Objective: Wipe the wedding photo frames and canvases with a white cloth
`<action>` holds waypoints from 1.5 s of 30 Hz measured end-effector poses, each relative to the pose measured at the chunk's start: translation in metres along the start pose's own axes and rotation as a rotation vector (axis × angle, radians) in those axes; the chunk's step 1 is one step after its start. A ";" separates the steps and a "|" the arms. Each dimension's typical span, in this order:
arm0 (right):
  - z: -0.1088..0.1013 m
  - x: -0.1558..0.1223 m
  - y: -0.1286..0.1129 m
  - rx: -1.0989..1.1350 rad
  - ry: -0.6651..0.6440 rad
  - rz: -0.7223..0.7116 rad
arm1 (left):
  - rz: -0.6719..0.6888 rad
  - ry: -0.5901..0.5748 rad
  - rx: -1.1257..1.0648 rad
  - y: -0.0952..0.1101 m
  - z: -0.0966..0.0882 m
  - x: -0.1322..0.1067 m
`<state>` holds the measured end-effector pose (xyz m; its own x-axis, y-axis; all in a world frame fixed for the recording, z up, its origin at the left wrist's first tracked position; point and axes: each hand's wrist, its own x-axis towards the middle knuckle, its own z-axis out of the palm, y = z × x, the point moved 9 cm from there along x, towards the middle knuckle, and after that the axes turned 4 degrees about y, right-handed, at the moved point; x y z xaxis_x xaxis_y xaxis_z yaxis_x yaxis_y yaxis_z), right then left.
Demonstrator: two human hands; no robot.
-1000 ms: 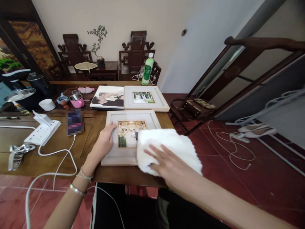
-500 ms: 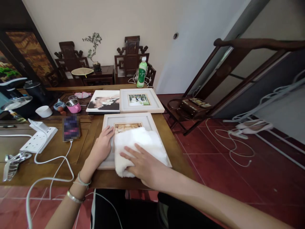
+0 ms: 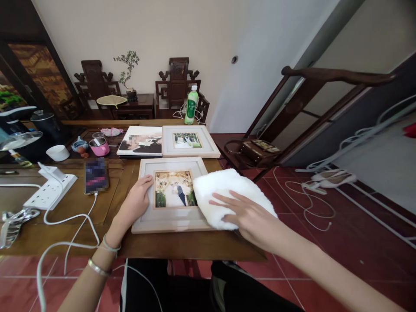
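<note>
A pale wooden picture frame (image 3: 175, 225) lies flat near the table's front edge, with a photo of a couple inside a wide light mount. My left hand (image 3: 139, 197) grips its left side, fingers lying over the border. Under my right hand (image 3: 250, 214) is a folded, fluffy white cloth (image 3: 231, 184), which covers the frame's right side and sticks out past it. My right fingers press on the cloth from above, and the thumb is tucked into its fold.
Behind lie another picture frame (image 3: 210, 149) and a photo album (image 3: 139, 141). A green bottle (image 3: 191, 106) stands at the back. To the left are a phone (image 3: 96, 175) on a cable, a power strip (image 3: 50, 193) and a pink cup (image 3: 99, 147). A wooden chair (image 3: 276, 112) holds a bag.
My right hand has slid the white cloth rightward across the frame, uncovering the photo. My left hand stays on the frame's left side. The view has shifted slightly.
</note>
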<state>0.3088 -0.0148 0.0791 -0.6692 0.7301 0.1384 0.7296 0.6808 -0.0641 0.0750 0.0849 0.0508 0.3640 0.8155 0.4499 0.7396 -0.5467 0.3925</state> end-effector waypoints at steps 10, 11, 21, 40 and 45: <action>0.004 0.071 0.066 0.079 0.107 0.222 | -0.035 -0.001 -0.020 -0.007 0.002 0.003; 0.005 0.071 0.068 0.103 0.111 0.244 | -0.045 0.006 -0.005 -0.007 0.002 0.003; 0.021 0.081 0.067 0.010 0.139 0.396 | -0.036 0.027 -0.006 -0.004 -0.003 0.000; -0.013 0.070 0.027 0.052 0.184 0.128 | -0.088 -0.098 -0.078 -0.008 0.006 -0.003; 0.019 0.123 0.040 -0.196 0.100 0.067 | -0.131 -0.111 -0.048 -0.006 0.005 -0.003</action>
<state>0.2527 0.1030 0.0748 -0.6084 0.7571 0.2380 0.7917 0.5999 0.1153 0.0720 0.0866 0.0430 0.3289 0.8948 0.3020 0.7576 -0.4410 0.4813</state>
